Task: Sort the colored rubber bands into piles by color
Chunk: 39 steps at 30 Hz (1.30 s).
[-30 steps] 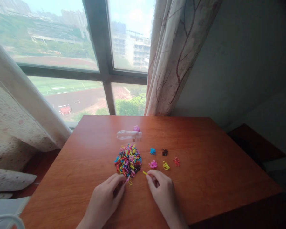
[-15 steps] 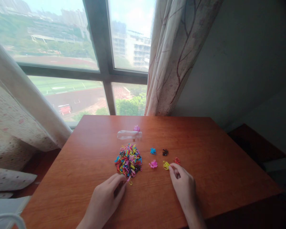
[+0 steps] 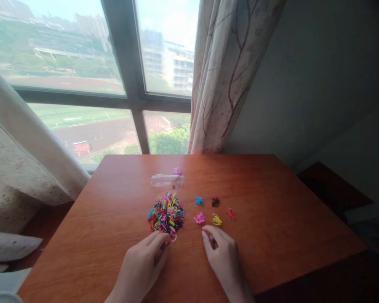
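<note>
Apparently picking from the mixed pile (image 3: 166, 211), pinching a pink loop (image 3: 174, 238) at its near edge with the left hand (image 3: 145, 257), poising the right hand (image 3: 222, 249) near-right of it with unreadable grip, likely needing a rightward carry next.

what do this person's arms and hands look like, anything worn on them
The left hand and right hand are bare, with no gloves. No sleeves, watch, bracelet or rings show on the visible parts; any small markings are too fine to make out.
</note>
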### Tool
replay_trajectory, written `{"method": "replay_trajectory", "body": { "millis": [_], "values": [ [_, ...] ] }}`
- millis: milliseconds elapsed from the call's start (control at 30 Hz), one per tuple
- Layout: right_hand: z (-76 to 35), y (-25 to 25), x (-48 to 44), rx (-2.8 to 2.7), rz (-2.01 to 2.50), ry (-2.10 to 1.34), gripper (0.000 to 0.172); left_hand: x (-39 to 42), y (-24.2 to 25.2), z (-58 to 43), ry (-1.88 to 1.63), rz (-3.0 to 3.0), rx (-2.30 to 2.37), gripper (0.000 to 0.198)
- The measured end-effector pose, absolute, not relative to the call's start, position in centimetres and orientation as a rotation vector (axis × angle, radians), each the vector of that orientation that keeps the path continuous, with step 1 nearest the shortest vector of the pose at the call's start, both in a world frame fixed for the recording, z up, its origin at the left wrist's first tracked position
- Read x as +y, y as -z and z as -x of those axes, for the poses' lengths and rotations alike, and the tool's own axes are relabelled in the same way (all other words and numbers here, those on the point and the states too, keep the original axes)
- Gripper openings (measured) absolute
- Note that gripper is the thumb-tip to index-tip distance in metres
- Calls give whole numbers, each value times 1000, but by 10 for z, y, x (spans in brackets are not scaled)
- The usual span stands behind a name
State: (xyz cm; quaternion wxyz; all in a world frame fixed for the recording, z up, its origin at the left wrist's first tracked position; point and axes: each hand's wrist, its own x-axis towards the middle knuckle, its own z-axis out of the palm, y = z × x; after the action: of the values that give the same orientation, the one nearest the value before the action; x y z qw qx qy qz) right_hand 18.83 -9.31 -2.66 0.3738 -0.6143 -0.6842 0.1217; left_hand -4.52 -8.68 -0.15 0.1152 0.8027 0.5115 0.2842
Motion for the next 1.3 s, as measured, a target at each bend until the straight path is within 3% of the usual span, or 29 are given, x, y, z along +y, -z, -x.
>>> {"method": "replay_trajectory", "body": {
  "millis": [167, 400, 733, 1100, 1300],
  "values": [
    [-176, 28, -97, -1837, 1544, -294, 24, -68, -14, 14, -759, -2411, 1481, 22],
    [-178, 25, -99, -1905, 1530, -380, 23, -38, -23, -27, -349, -2450, 1496, 18],
    [-179, 25, -98, -1882, 1503, -451, 23, -33, -22, -37, -283, -2439, 1520, 15],
    [-176, 23, -98, -1917, 1550, -367, 21, -76, -12, 35, -829, -2355, 1575, 19],
    [-158, 16, -100, -1964, 1554, -456, 15, -95, 2, 55, -940, -2299, 1585, 18]
  ]
}}
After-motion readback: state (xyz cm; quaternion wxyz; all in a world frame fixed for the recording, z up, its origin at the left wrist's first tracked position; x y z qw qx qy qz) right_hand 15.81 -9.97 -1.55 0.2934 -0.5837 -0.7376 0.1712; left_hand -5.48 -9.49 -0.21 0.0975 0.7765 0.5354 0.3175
